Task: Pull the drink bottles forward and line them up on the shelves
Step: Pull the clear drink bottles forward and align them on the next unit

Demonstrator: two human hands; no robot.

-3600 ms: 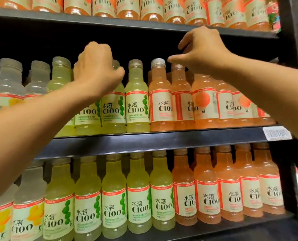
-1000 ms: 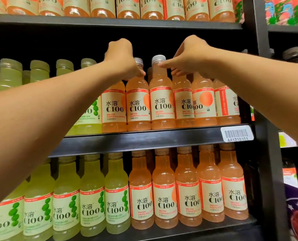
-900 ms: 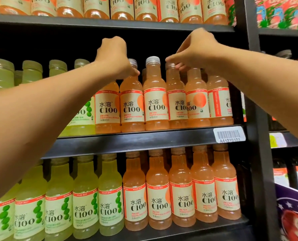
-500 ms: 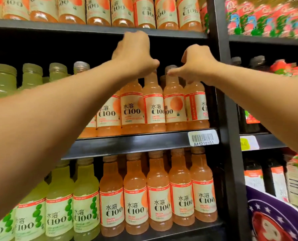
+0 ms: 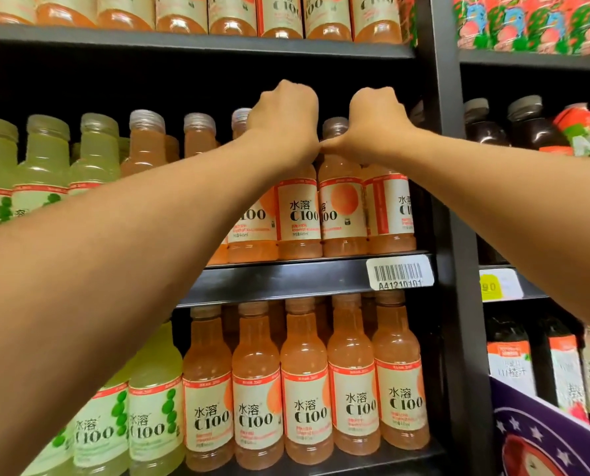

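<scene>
Orange C100 drink bottles (image 5: 298,214) stand in a row at the right end of the middle shelf (image 5: 286,280). My left hand (image 5: 283,115) is curled over the top of one orange bottle, whose cap is hidden under the fingers. My right hand (image 5: 376,118) is curled over the top of the rightmost orange bottle (image 5: 390,214), also hiding its cap. Between the two hands stands another orange bottle (image 5: 341,207) with its cap showing. Green C100 bottles (image 5: 42,173) fill the left of the same shelf.
Below, a shelf holds more orange bottles (image 5: 307,389) and green bottles (image 5: 149,407). The shelf above (image 5: 197,42) carries orange bottles too. A dark upright post (image 5: 455,201) bounds the bay on the right, with dark bottles (image 5: 482,125) beyond. A barcode tag (image 5: 398,271) sits on the shelf edge.
The view has swung right along the shelf. Both hands moved to the right end of the orange row and now close over bottle tops side by side.
</scene>
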